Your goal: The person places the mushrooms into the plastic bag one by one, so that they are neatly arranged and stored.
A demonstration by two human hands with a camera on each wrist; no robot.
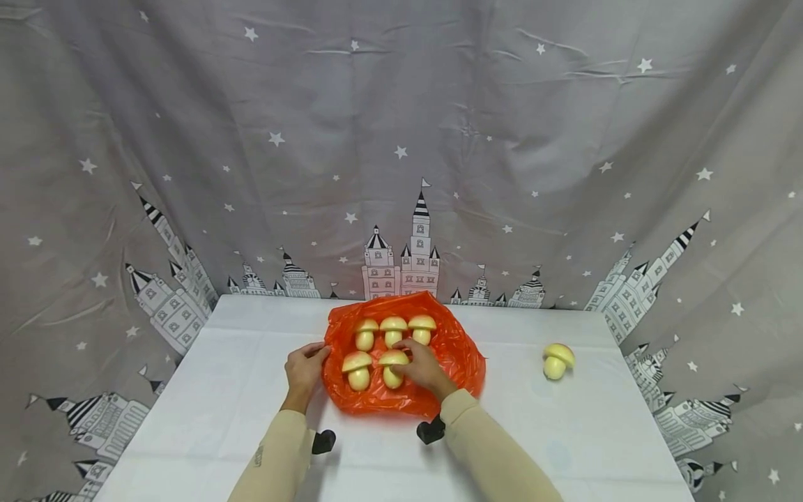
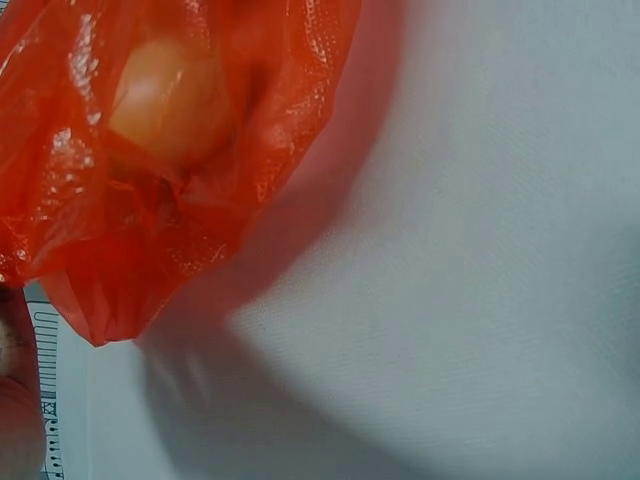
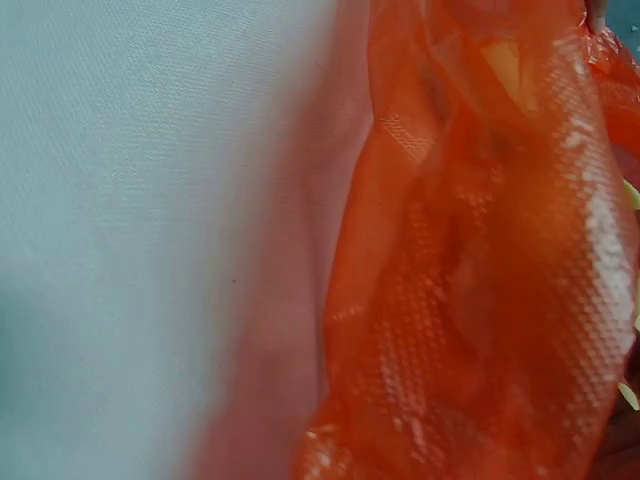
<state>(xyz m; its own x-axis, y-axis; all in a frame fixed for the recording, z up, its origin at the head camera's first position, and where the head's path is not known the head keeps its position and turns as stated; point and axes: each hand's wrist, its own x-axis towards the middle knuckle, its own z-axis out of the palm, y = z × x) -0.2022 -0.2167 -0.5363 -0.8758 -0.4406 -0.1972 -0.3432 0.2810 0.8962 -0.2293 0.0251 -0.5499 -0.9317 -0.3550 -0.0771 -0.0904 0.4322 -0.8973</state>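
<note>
A red plastic bag (image 1: pixel 439 376) lies spread open on the table, its rim bunched up around several toy mushrooms with yellowish caps and pale stems. My left hand (image 1: pixel 305 367) pinches the bag's left rim between thumb and fingers. Inside the bag, my right hand (image 1: pixel 426 366) reaches over from the right and grips the cap of the front-right mushroom (image 1: pixel 393 358). Left of it lies another mushroom (image 1: pixel 357 369), and a row sits behind, including a middle mushroom (image 1: pixel 393 324). In the left wrist view, a round pale shape (image 2: pixel 170 100) shows through the plastic.
One more mushroom (image 1: pixel 557 360) lies on the white table (image 1: pixel 521 432), well to the right of the bag. Behind and along the sides hangs a grey curtain (image 1: pixel 314 90) printed with stars and castles.
</note>
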